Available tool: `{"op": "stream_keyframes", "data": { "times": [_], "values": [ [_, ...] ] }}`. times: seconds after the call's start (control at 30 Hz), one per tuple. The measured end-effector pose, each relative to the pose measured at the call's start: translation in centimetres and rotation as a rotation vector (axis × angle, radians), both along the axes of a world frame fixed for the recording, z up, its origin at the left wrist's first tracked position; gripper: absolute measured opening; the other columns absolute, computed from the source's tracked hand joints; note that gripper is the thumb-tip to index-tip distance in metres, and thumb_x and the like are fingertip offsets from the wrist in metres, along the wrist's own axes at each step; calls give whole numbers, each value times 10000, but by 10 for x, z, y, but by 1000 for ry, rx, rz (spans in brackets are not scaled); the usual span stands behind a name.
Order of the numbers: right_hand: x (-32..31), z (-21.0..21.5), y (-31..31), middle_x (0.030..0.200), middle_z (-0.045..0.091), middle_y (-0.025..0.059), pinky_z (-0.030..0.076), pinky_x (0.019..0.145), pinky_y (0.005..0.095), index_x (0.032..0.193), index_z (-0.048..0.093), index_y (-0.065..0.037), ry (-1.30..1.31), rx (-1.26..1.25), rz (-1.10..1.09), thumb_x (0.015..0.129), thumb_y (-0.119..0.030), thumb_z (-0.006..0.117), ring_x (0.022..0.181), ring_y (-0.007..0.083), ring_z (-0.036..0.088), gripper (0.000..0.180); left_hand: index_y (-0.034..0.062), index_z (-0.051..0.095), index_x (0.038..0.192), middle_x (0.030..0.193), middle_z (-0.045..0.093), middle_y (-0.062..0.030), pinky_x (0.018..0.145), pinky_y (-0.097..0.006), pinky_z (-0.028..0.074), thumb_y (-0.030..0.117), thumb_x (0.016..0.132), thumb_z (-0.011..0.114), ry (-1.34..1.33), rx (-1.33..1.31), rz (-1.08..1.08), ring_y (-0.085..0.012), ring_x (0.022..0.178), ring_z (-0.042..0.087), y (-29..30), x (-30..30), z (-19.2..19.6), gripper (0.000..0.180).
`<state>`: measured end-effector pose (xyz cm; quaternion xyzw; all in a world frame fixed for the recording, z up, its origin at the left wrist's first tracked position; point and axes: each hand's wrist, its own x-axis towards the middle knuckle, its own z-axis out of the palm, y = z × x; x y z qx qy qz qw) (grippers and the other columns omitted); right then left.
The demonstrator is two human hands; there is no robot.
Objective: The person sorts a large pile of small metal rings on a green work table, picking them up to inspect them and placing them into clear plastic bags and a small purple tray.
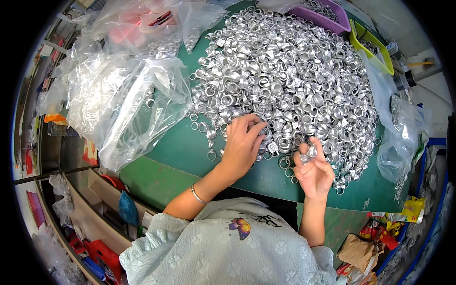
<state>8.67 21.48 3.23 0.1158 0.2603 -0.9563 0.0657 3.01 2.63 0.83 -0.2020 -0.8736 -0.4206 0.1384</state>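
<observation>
The rings lie mostly in one big loose pile (294, 80) on the green surface (166, 142). At the pile's near edge, your right hand (313, 175) is palm up, fingers half curled around at least one ring (311, 152). Your left hand (243, 146) reaches into that edge, fingers bent; you can't tell whether it grips any. Left of the pile lie clear bags (137, 104); at its far right sit a purple basket (311, 18) and a yellow-green one. Much sorting seems left; how much is done doesn't show.
</observation>
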Motion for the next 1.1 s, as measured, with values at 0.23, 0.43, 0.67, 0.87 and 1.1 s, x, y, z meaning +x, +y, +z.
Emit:
{"op": "stream_keyframes", "data": {
  "times": [0.23,0.43,0.67,0.87,1.1],
  "values": [
    [5,-20,-9,536,550,-10,313,413,215,715,633,-11,-68,1405,-205,823,-152,661,448,50,462,180,83,614,1014,1062,522,-66,782,-358,345,34,711,677,41,-42,-101,-227,930,489,18,13,1,314],
    [-14,-11,-31,627,621,109,442,484,369,775,650,-51,-14,2083,-28,783,-203,652,527,283,601,152,51,585,1045,1078,521,-78,790,-360,337,34,745,630,67,-283,-213,-244,958,494,30,-4,-5,303],
    [1,-18,-13,629,571,60,437,469,278,868,676,-22,604,1915,-539,637,15,721,511,179,535,238,15,584,1097,1020,596,-78,728,-294,440,57,814,624,-511,265,-313,-158,850,568,19,12,24,288],
    [9,-15,-12,670,598,80,438,496,253,880,664,5,696,1758,-519,641,54,702,547,171,565,247,-13,564,1155,1016,626,-76,726,-225,477,-6,828,606,-1016,841,-485,-110,855,580,17,21,20,330],
    [28,-12,-12,603,517,30,368,472,210,900,623,35,225,1204,-431,805,20,605,518,78,467,98,-48,559,1123,1126,583,-136,909,-303,460,-93,770,617,-894,820,-536,-180,1054,557,13,25,27,361]
  ]
}}
